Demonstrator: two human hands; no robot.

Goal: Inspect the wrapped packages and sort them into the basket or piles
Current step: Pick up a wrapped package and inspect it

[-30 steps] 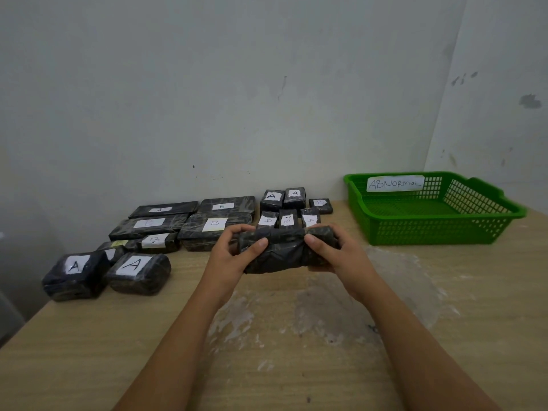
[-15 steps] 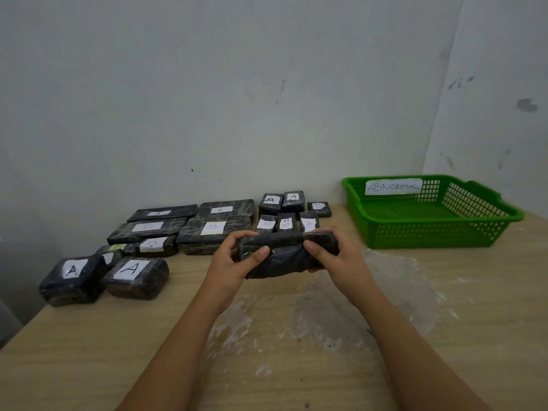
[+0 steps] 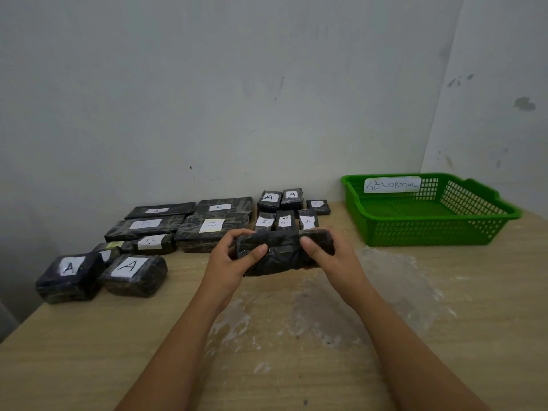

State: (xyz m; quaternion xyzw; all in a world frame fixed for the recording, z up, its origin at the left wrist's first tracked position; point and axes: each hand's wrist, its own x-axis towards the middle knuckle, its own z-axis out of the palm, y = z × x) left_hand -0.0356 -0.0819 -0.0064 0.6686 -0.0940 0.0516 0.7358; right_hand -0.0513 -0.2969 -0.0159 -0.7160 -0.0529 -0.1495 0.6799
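With the left hand (image 3: 229,256) and right hand (image 3: 329,256) each keeping a curled grip on the black package (image 3: 281,252) at frame centre, it seems best to roll it until a label shows.

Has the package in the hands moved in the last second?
No. The package, gripped by the left hand and right hand, stays just in front of the small labelled packages.

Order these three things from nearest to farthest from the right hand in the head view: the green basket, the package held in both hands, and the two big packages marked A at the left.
1. The held package: the right hand grips its right end.
2. The green basket: on the table, to the right and farther back.
3. The two A packages: far left, past the left hand.
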